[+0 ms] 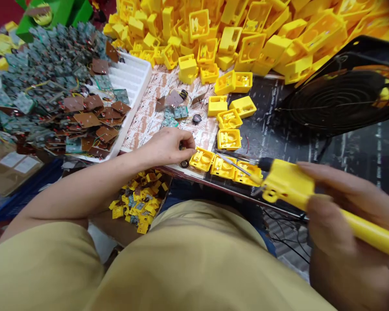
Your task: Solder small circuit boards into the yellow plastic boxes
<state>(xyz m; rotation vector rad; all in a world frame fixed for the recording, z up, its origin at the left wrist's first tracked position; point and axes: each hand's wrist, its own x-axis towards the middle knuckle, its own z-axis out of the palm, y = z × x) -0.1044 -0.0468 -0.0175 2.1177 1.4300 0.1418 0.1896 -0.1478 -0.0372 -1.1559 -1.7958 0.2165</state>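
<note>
My left hand (172,146) is closed, thumb and fingertips pinched at the left edge of a yellow plastic case (202,159); what they hold, if anything, is hidden. A small dark round part (184,164) lies just under those fingers. My right hand (340,233), blurred, is wrapped round a yellow soldering iron (290,183). Its thin metal tip points left, over the row of open cases. Two more cases, the middle one (223,167) and the right one (244,173), sit along the table's front edge, partly behind the tip.
A white tray (139,82) on the left bears heaped circuit boards (52,77). Loose boards (175,110) and a small speaker (197,119) lie mid-table. Yellow cases (253,47) pile up at the back. A black fan (337,101) stands right. Below the edge is a box of yellow parts (142,198).
</note>
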